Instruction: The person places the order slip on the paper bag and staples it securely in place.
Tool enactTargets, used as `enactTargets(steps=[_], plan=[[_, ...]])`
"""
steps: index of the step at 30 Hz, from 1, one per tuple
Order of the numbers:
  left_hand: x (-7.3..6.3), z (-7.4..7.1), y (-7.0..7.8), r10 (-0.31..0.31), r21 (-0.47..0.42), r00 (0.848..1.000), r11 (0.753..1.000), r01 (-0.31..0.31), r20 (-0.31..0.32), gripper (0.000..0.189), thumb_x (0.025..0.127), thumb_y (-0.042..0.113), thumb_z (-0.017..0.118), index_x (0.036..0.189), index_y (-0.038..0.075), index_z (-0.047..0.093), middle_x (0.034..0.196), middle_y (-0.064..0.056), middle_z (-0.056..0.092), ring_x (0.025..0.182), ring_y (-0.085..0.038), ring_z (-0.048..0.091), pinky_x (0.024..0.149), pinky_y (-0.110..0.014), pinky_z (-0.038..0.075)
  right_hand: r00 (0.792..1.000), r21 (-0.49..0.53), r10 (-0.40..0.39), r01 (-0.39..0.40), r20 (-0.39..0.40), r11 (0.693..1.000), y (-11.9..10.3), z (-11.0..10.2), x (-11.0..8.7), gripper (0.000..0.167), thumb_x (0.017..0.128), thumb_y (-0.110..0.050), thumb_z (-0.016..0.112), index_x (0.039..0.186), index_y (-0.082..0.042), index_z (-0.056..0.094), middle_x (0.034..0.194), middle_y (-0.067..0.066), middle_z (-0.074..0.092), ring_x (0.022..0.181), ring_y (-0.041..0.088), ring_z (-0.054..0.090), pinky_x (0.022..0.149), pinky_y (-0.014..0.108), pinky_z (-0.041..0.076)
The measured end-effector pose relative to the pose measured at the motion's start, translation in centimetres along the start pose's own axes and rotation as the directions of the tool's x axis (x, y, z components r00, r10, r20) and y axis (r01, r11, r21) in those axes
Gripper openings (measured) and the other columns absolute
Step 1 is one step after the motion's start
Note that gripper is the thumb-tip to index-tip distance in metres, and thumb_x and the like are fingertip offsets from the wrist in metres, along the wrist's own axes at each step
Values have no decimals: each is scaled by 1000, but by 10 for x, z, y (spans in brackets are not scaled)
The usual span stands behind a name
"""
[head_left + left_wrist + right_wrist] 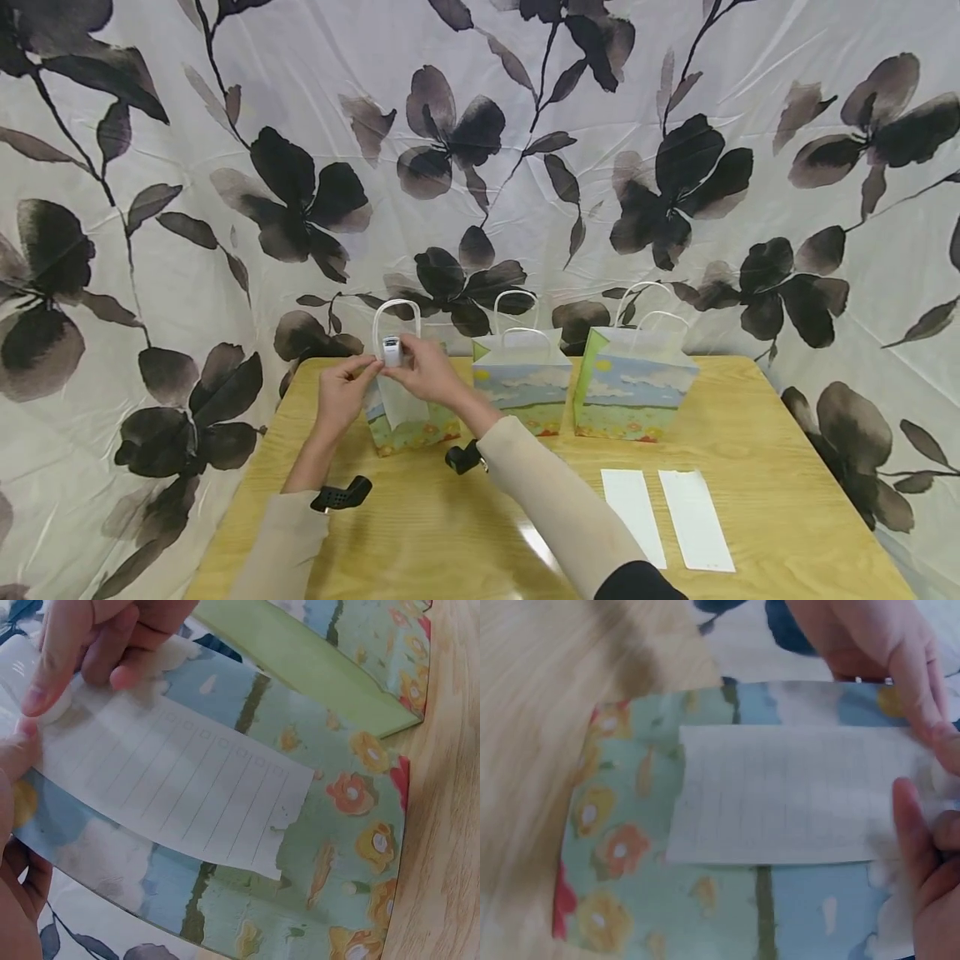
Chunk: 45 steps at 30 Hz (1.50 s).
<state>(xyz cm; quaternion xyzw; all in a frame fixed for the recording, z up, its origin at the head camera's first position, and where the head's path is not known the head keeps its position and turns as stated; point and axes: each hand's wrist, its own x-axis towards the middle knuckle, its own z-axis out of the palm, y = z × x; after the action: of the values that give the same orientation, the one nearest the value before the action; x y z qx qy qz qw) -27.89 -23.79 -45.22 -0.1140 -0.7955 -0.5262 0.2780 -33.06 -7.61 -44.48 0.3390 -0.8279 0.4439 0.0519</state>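
A lined white paper slip point(187, 780) with a ragged lower end lies against the front of the left paper gift bag point(416, 437). At the bag's top edge, my left hand point(345, 396) pinches the bag, its thumb at the slip's upper end. My right hand point(427, 371) holds a small white rounded device point(392, 354) with a dark top over that same edge. In the right wrist view the device is mostly hidden by fingers, and both hands' fingertips meet close around the top of the slip point(780, 795).
Two more painted gift bags with white handles, a middle bag point(521, 387) and a right bag point(637, 387), stand in a row along the back of the wooden table point(420, 533). Two white paper slips, one point(633, 512) beside the other point(697, 521), lie at the front right. Floral fabric point(480, 208) hangs behind.
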Motion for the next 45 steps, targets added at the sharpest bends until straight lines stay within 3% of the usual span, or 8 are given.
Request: enactTargets(steps=[7, 17, 24, 29, 32, 35, 40, 45], plan=[[8, 3, -35, -37, 0, 999, 999, 37, 17, 15, 88, 15, 73, 94, 2, 78, 84, -13, 71, 51, -9, 38, 44, -22, 30, 1000, 66, 0, -2, 29, 998, -8, -15, -3, 31, 89, -21, 74, 109, -6, 57, 88, 2, 59, 61, 10, 48, 54, 20, 41], [4, -9, -29, -97, 61, 994, 994, 94, 46, 20, 90, 16, 72, 97, -2, 75, 84, -16, 69, 55, -7, 49, 50, -18, 42, 999, 226, -46, 46, -5, 973, -46, -70, -28, 35, 86, -19, 77, 112, -6, 57, 81, 4, 58, 48, 13, 43, 47, 25, 38], [4, -14, -24, -136, 91, 987, 988, 128, 90, 22, 91, 20, 72, 98, 0, 74, 52, 0, 46, 43, -5, 26, 41, -24, 29, 988, 291, -117, 141, -98, 946, -64, -116, -56, 45, 83, -11, 78, 121, -6, 54, 80, 5, 60, 53, 18, 50, 49, 28, 42], [1, -16, -20, -163, 109, 980, 983, 151, 111, 23, 89, 22, 74, 99, 1, 74, 68, -3, 61, 46, -4, 34, 44, -23, 35, 975, 314, -130, 182, -180, 932, -71, -142, -78, 60, 82, -3, 78, 131, -7, 43, 86, 10, 60, 60, 20, 56, 52, 30, 48], [3, -17, -19, -155, 117, 979, 983, 141, 130, 25, 88, 24, 75, 100, 2, 73, 83, -9, 67, 47, -4, 37, 47, -22, 39, 963, 271, -152, 212, -224, 939, -73, -158, -89, 52, 79, -1, 80, 119, -6, 47, 91, 12, 63, 59, 20, 56, 50, 30, 47], [5, -18, -20, -133, 134, 981, 984, 115, 138, 24, 88, 22, 75, 100, 2, 73, 77, -12, 65, 45, -3, 34, 45, -21, 37, 957, 236, -141, 202, -252, 950, -74, -169, -101, 42, 74, -1, 83, 100, -6, 51, 96, 12, 66, 63, 19, 60, 50, 31, 50], [8, -17, -23, -122, 141, 986, 984, 105, 117, 19, 87, 16, 76, 98, 0, 73, 83, -12, 66, 49, -4, 43, 48, -20, 41, 958, 271, -28, 109, -285, 956, -75, -185, -125, 38, 72, -4, 86, 75, -8, 48, 91, 9, 71, 71, 19, 66, 51, 31, 50], [12, -7, -27, -134, 113, 979, 987, 117, 152, 24, 89, 21, 74, 102, 0, 72, 94, -14, 67, 60, -8, 55, 54, -20, 47, 965, 366, 42, 58, -260, 929, -72, -203, -148, 20, 83, -4, 77, 80, -3, 57, 77, 10, 67, 49, 16, 54, 42, 29, 43]])
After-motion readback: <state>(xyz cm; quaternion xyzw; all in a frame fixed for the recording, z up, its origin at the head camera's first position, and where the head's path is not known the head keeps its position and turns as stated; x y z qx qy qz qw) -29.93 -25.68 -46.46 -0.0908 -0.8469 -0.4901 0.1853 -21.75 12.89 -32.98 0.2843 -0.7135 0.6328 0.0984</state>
